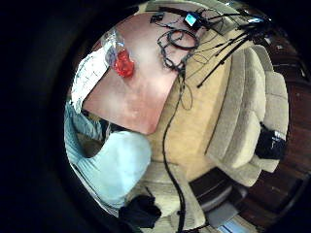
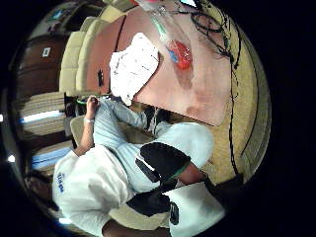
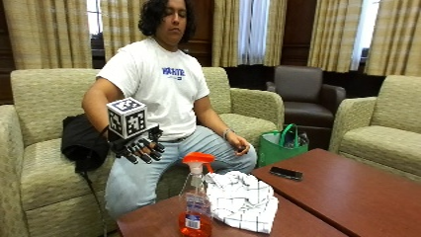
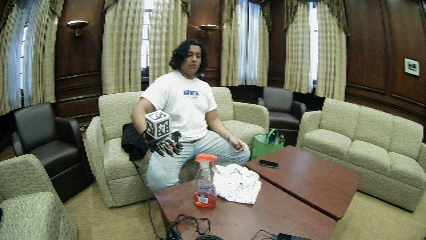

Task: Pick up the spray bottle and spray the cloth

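Observation:
A clear spray bottle (image 3: 195, 202) with orange liquid and an orange trigger head stands upright on the brown table (image 3: 151, 222), near its sofa-side edge. A white checked cloth (image 3: 242, 198) lies crumpled right beside it. My gloved right hand (image 3: 141, 148) hangs in the air above my knee, behind the bottle and well apart from it, fingers loosely curled downward and holding nothing. Both palm views look down from a height on the bottle (image 1: 121, 58) (image 2: 175, 47) and the cloth (image 1: 88, 75) (image 2: 132, 66) on the table.
A black phone (image 3: 286, 173) lies on the adjoining table (image 3: 342, 197). A green bag (image 3: 281, 145) stands on the floor by the sofa. A black bag (image 3: 82, 140) sits on the sofa seat. Cables (image 4: 190, 227) are coiled at the table's far end. The bare left hand (image 3: 236, 146) rests on the thigh.

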The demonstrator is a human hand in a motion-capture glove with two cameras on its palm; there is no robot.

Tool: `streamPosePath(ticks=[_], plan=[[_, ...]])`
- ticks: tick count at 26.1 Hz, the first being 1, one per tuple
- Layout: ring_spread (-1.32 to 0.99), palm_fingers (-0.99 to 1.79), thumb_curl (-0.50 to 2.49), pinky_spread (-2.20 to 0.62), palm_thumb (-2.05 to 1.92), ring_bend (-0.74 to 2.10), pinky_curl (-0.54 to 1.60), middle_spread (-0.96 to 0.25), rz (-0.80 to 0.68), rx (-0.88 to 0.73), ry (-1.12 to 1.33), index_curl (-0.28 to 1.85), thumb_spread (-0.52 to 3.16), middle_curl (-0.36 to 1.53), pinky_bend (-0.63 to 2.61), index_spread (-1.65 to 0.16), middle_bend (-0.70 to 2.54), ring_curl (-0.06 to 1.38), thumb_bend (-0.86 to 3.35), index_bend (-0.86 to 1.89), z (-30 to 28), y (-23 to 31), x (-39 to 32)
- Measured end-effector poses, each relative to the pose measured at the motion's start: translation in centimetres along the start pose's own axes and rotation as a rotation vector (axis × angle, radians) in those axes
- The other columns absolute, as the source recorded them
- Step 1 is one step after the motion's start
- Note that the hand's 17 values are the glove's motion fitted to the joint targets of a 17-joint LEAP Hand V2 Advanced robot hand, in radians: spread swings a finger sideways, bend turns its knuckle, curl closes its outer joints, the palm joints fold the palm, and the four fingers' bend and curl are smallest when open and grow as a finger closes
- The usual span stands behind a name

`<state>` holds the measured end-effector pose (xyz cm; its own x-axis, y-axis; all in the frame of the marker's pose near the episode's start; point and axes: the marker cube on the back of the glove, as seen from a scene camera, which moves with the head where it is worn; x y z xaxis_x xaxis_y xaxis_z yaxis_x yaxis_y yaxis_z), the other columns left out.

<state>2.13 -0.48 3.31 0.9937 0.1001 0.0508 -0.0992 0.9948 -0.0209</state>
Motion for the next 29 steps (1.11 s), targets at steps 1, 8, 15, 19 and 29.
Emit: streamPosePath(ticks=[1, 8, 15, 19, 29], plan=[[-0.1, 0.07, 0.22, 0.2, 0.39, 0.34, 0.23, -0.16, 0.005, 0.002, -0.009, 0.14, 0.82, 0.22, 0.42, -0.4, 0.26, 0.17, 0.0, 0.14, 0.6, 0.2, 0.0], [-0.1, 0.06, 0.25, 0.21, 0.39, 0.35, 0.25, -0.16, 0.015, 0.004, -0.059, 0.16, 0.84, 0.25, 0.4, -0.42, 0.27, 0.19, -0.03, 0.14, 3.9, 1.3, -0.3], [-0.1, 0.06, 0.27, 0.21, 0.39, 0.35, 0.26, -0.16, 0.061, 0.047, -0.256, 0.18, 0.85, 0.27, 0.39, -0.42, 0.28, 0.21, -0.03, 0.14, 5.5, 1.0, 0.1], [-0.1, 0.11, 0.28, 0.21, 0.4, 0.37, 0.27, -0.16, 0.108, 0.088, -0.486, 0.19, 0.85, 0.29, 0.38, -0.42, 0.3, 0.21, -0.03, 0.14, 6.0, -0.1, 0.0], [-0.1, 0.13, 0.31, 0.21, 0.43, 0.38, 0.29, -0.15, 0.15, 0.121, -0.889, 0.2, 0.84, 0.31, 0.37, -0.41, 0.31, 0.24, -0.03, 0.13, 7.1, -4.3, -1.0]])
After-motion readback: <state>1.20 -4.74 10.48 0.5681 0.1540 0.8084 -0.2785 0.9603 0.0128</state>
